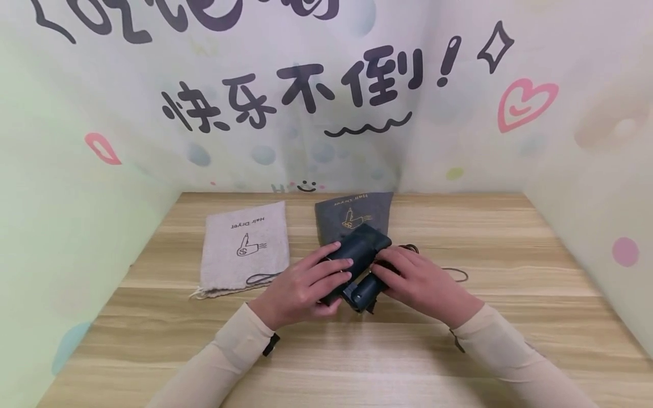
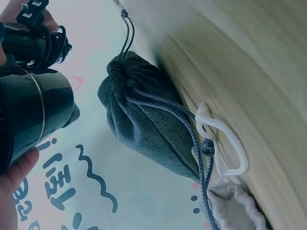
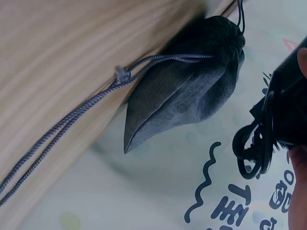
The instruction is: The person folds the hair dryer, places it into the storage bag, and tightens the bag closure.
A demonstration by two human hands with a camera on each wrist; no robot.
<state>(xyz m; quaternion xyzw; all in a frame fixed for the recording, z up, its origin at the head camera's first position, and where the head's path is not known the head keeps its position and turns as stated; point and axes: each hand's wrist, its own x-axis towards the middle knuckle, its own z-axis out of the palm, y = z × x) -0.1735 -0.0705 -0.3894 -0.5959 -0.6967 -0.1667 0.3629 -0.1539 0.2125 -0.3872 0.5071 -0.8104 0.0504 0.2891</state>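
Note:
A dark, glossy hair dryer (image 1: 359, 249) with its handle (image 1: 368, 290) folded alongside the barrel is held between both hands, above the table. My left hand (image 1: 301, 288) grips the barrel, fingers over its top and thumb low at its near end. The handle side is gripped by my right hand (image 1: 420, 281). In the right wrist view, a black cord (image 3: 263, 148) is looped in a bundle by that hand. Just behind the dryer lies a dark grey drawstring bag (image 1: 329, 222) marked "Hair Dryer", its mouth gathered in the left wrist view.
Left of the dark bag, a light grey drawstring bag (image 1: 245, 243) with the same print lies flat. Thin drawstrings (image 1: 459, 274) trail over the wood-grain table (image 1: 484, 226). Printed fabric walls (image 1: 459, 141) enclose its back and sides.

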